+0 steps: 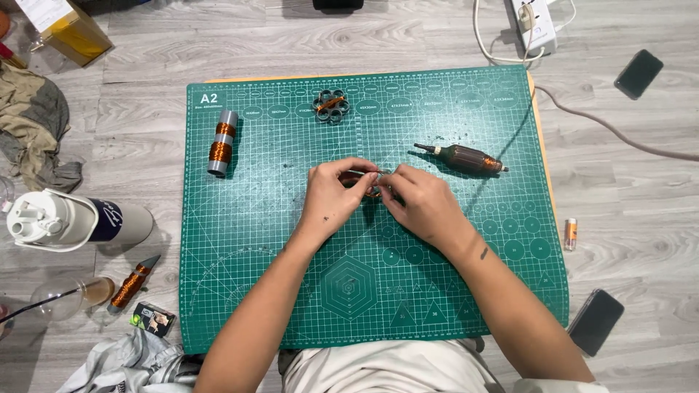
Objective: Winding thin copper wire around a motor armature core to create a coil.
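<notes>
My left hand (331, 195) and my right hand (422, 200) meet over the middle of a green cutting mat (240, 240). Together they pinch a small copper-wire part (372, 191) with a thin metal piece sticking out to the right; most of it is hidden by my fingers. A brown motor rotor on a shaft (464, 158) lies just beyond my right hand. A grey cylinder wound with copper wire (222, 143) lies at the mat's left. A grey ring of small cylinders with copper wire (331, 105) sits near the far edge.
Off the mat's left lie a white-lidded bottle (69, 222), a glass (65, 297), a copper-wound spool (131, 285) and a small box (153, 318). Dark phones (595, 321) (638, 73) and a small orange tube (571, 234) lie right. A power strip (535, 25) with cable sits far right.
</notes>
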